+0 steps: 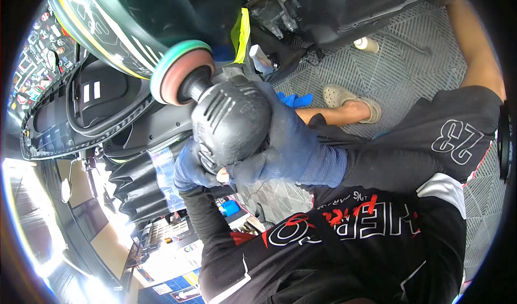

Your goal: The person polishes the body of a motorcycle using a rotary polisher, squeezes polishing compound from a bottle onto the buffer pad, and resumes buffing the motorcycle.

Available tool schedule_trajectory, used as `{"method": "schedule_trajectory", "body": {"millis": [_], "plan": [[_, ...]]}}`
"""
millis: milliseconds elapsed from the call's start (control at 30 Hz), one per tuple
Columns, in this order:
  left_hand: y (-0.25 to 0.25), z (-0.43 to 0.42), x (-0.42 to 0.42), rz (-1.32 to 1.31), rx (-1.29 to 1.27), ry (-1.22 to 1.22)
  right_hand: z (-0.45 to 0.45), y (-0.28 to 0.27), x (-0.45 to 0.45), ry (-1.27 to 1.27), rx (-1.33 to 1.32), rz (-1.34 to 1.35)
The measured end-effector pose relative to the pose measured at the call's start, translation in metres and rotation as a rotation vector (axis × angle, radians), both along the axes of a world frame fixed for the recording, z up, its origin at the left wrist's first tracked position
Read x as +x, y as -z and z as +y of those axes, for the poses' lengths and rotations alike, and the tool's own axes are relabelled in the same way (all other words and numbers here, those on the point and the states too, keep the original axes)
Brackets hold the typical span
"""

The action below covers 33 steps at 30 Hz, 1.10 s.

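Note:
A black power polisher [231,123] is in both my hands near the middle of the view. Its round pad [180,72], green at the rim and reddish behind, rests against or very close to a glossy dark panel [124,26] with yellow and white stripes. My right hand [291,142], in a dark blue glove, is wrapped round the tool's right side. Below and left of the tool body, my left hand [189,166], gloved in blue too, closes on it. A bare fingertip shows through one glove.
Black vehicle parts [113,99] lie at the left and upper right. On the grey patterned floor are a pale bottle [367,45] and a blue cloth [294,99]. My leg wears a beige clog [342,97]. A cluttered bench [180,250] is at lower left.

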State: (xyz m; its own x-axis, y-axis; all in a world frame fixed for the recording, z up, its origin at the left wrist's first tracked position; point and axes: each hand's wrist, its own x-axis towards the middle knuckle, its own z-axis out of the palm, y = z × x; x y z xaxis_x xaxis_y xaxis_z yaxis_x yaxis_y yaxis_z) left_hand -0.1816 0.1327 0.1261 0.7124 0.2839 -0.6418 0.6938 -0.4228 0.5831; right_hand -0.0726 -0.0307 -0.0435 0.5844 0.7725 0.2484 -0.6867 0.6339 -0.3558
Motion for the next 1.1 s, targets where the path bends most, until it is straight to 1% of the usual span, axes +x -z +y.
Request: {"method": "schedule_trajectory", "body": {"millis": [33,100,133,167,233,267,300,367,400,433,500,533,567,700,767,833,900,933,967,1033,1067,1100], "plan": [[0.002,0.002,0.000,0.009,-0.009,0.001,0.004,0.006,-0.004,0.034,-0.033,-0.028],[0.007,0.010,-0.008,0.045,0.033,0.000,0.018,0.019,-0.011,0.049,-0.002,-0.021],[0.011,0.015,-0.020,0.032,0.162,0.034,0.025,0.025,-0.016,0.058,0.025,-0.015],[0.006,0.038,-0.041,0.293,0.150,-0.061,0.032,0.029,-0.021,0.051,0.023,-0.012],[0.012,0.038,-0.029,0.318,0.067,0.029,0.043,0.037,-0.025,0.096,0.197,0.098],[0.016,0.029,-0.022,0.285,-0.045,-0.108,0.049,0.039,-0.027,0.076,0.264,0.132],[0.019,0.034,-0.028,0.275,-0.068,-0.114,0.051,0.044,-0.026,0.071,0.263,0.131],[0.027,0.050,-0.035,0.257,-0.016,0.070,0.051,0.056,-0.020,0.011,0.177,0.052],[0.029,0.043,-0.032,0.259,-0.052,-0.024,0.054,0.060,-0.021,0.018,0.218,0.077],[0.032,0.039,-0.030,0.254,-0.050,-0.025,0.058,0.064,-0.024,0.017,0.220,0.073],[0.033,0.035,-0.025,0.200,-0.064,-0.042,0.064,0.067,-0.028,-0.062,0.246,0.188],[0.033,0.037,-0.025,0.265,-0.079,-0.055,0.066,0.067,-0.028,-0.018,0.245,0.159],[0.031,0.036,-0.024,0.262,-0.074,-0.050,0.066,0.069,-0.029,-0.013,0.249,0.154],[0.017,0.028,-0.012,0.286,-0.007,0.020,0.035,0.042,-0.008,-0.068,0.289,0.148],[0.009,0.022,-0.005,0.257,0.047,0.073,0.029,0.033,-0.008,0.071,0.213,0.207],[0.004,0.011,0.002,0.227,0.089,0.060,0.023,0.023,-0.001,0.069,0.215,0.166],[0.005,0.010,0.006,0.157,0.114,0.184,0.011,0.017,0.005,0.128,0.187,0.117],[0.003,0.002,0.009,0.146,0.071,0.047,0.013,0.016,0.009,0.132,0.173,0.063],[0.004,-0.001,0.007,0.138,0.075,0.061,0.007,0.014,0.014,0.145,0.176,0.054],[0.006,-0.002,0.003,0.087,0.001,-0.093,-0.013,0.004,0.025,0.130,-0.082,-0.046],[0.006,-0.006,0.006,0.044,0.060,-0.104,-0.016,0.002,0.027,0.172,-0.161,-0.102],[0.007,-0.009,0.009,0.039,0.061,-0.096,-0.021,0.001,0.030,0.181,-0.159,-0.106]]}}
